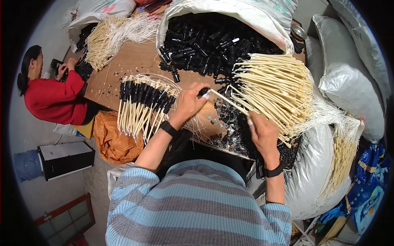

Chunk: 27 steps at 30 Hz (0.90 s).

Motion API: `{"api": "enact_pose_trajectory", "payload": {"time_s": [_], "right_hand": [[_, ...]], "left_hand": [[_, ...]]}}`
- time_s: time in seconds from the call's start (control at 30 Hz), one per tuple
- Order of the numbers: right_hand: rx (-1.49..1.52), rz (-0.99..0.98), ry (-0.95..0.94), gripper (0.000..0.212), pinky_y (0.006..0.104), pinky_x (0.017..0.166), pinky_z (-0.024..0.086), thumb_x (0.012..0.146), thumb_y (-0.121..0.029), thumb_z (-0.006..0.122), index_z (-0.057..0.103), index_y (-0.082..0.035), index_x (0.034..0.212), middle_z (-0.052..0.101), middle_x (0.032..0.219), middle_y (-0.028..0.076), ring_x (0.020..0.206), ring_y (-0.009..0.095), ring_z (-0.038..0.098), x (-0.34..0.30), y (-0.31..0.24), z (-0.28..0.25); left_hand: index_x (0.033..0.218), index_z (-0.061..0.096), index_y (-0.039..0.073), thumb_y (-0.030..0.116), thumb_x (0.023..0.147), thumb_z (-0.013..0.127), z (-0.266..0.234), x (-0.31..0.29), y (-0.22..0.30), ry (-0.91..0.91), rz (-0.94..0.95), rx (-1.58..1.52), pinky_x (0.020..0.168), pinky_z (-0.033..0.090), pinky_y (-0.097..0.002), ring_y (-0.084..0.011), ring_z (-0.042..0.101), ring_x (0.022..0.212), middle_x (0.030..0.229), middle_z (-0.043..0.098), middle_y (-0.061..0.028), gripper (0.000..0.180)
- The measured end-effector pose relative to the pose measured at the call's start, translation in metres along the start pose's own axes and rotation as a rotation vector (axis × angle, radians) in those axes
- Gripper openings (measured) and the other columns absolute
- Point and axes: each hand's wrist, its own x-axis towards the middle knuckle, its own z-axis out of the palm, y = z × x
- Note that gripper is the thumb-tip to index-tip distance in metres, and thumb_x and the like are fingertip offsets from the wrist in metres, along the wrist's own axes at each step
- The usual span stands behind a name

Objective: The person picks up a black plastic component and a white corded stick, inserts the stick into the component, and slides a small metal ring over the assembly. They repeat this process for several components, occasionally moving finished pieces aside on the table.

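Observation:
My left hand [191,101] is closed around a small black plastic fitting [203,91] above the table's front part. My right hand [263,133] pinches a thin cream sleeved wire [228,101], whose far end reaches the fitting at my left fingertips. Whether that end sits inside the fitting is too small to tell. Right of my hands lies a thick bundle of cream sleeved wires [273,84], with white strands trailing off its right end. Left of my left hand, a row of cream wires with black fittings [141,98] lies partly over the table edge.
An open white sack [230,9] spills black fittings [197,45] at the back. Small black and clear pieces [232,127] lie between my hands. Full white sacks [349,78] stand at the right. A person in red [55,96] works at the table's left end. An orange bag [115,139] sits below.

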Motion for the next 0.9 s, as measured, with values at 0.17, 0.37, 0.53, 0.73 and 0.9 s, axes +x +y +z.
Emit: {"api": "enact_pose_trajectory", "payload": {"time_s": [0.17,0.37,0.53,0.73,0.9], "right_hand": [[0.431,0.208,0.034,0.014,0.0278,0.054,0.043,0.087,-0.007,0.065,0.067,-0.003,0.100,0.061,0.069,0.009,0.056,0.018,0.055,-0.011,-0.018,0.012],[0.518,0.183,-0.029,0.013,0.0283,0.052,0.042,0.086,-0.007,0.065,0.069,-0.001,0.097,0.063,0.069,0.009,0.055,0.015,0.054,-0.021,-0.017,0.016],[0.347,0.147,-0.079,0.016,0.0295,0.053,0.044,0.083,-0.008,0.067,0.071,-0.003,0.098,0.063,0.070,0.012,0.056,0.023,0.058,-0.022,-0.016,0.011],[0.159,0.004,-0.094,0.020,0.0356,0.053,0.047,0.081,-0.011,0.069,0.069,-0.009,0.100,0.060,0.066,0.010,0.059,0.029,0.061,-0.016,-0.026,0.019],[-0.064,0.355,-0.042,0.032,0.0386,0.054,0.050,0.079,-0.009,0.072,0.064,-0.005,0.109,0.065,0.076,0.016,0.061,0.031,0.065,-0.022,-0.008,0.024]], "left_hand": [[0.095,0.066,-0.003,0.012,0.077,0.068,-0.009,-0.015,0.002,0.014,0.121,-0.097,0.070,0.049,-0.0336,-0.0260,0.063,0.077,0.088,0.064,-0.0130,0.024],[0.089,0.064,0.001,0.013,0.078,0.066,-0.006,-0.019,-0.008,-0.010,0.197,-0.060,0.058,0.045,-0.0372,-0.0289,0.058,0.063,0.071,0.059,-0.0147,0.016],[0.087,0.063,0.004,0.017,0.081,0.063,-0.017,-0.017,0.001,-0.181,0.227,0.262,0.056,0.044,-0.0409,-0.0315,0.058,0.060,0.063,0.055,-0.0146,0.014],[0.085,0.060,0.006,0.007,0.073,0.060,-0.001,-0.021,0.008,-0.254,0.452,0.242,0.061,0.045,-0.0425,-0.0319,0.059,0.065,0.067,0.056,-0.0115,0.012],[0.093,0.059,0.008,-0.003,0.069,0.060,0.003,-0.033,0.011,-0.170,0.525,0.096,0.063,0.049,-0.0367,-0.0249,0.059,0.068,0.079,0.057,-0.0050,0.026]]}}
